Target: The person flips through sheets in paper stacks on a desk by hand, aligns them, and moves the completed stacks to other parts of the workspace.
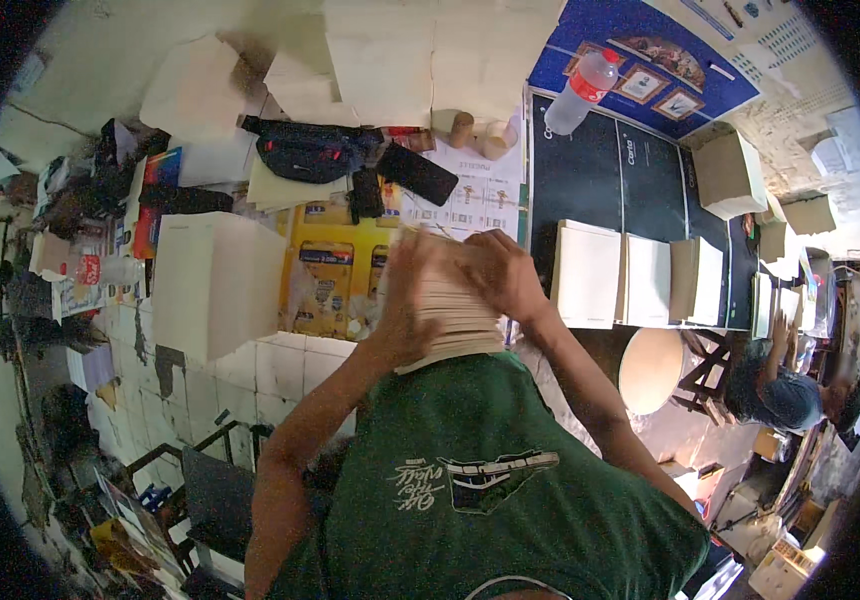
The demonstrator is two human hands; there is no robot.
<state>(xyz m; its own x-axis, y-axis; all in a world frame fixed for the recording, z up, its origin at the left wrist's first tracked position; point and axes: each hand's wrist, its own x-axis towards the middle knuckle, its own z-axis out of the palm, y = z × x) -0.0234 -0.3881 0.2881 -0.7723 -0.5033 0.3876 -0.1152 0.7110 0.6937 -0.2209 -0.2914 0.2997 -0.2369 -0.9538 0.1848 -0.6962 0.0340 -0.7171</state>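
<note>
A thick stack of cream paper [455, 305] stands against the front of my green shirt, its layered edges facing me. My left hand [408, 305] grips the stack's left side, its fingers blurred by motion. On the far right edge, my right hand [510, 278] is closed with its fingers bent over the paper. The fingertips are partly hidden. Beneath and beyond the stack lies a yellow printed sheet [325, 275] on the worktop.
A tall paper block [215, 285] stands to the left. Beyond are a black waist bag [305, 150] and a dark phone [418, 174]. Right, a black table [575, 185] carries paper stacks [588, 272] and a plastic bottle [582, 92]. A round stool [650, 370] and another person [780, 395] are farther right.
</note>
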